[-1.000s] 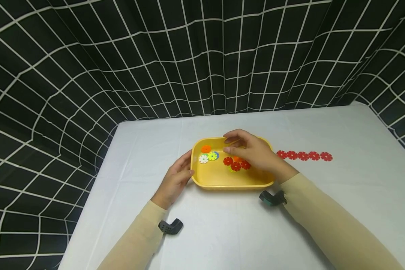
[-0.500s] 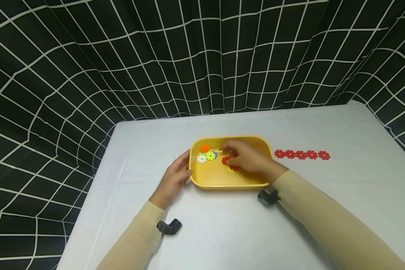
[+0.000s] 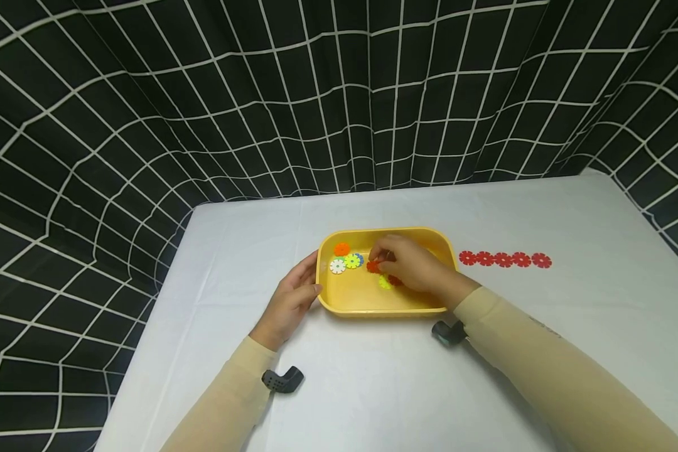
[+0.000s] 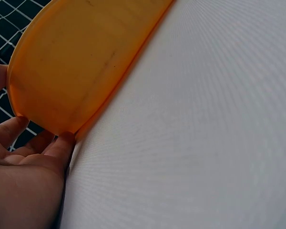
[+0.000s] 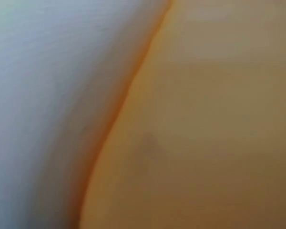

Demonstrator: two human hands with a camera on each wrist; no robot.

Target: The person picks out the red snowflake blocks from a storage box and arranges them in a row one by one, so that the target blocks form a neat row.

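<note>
My left hand (image 3: 288, 304) grips the left end of a yellow plastic tray (image 3: 367, 304), thumb at the rim and fingers against the outer wall. In the left wrist view the fingers (image 4: 59, 148) press that wall from outside. My right hand (image 3: 409, 263) reaches down into the tray, its thumb and fingers pinching a red notched disc (image 3: 373, 267). Partly under that hand lie another red disc (image 3: 394, 280) and a yellow-green disc (image 3: 385, 282). Left of it are an orange disc (image 3: 341, 250), a white disc (image 3: 337, 266), a yellow disc (image 3: 352, 261) and a partly covered blue disc (image 3: 360, 258).
Several red discs (image 3: 503, 259) form a row on the white tablecloth (image 3: 542, 326), right of the tray. Behind the table hangs a black curtain (image 3: 384, 113) with a white grid. The right wrist view shows only the blurred tray edge (image 5: 109, 129) and cloth.
My right hand has lowered into the pile, its fingers closing on a red disc, which has shifted slightly left. My left hand keeps its hold on the tray.
</note>
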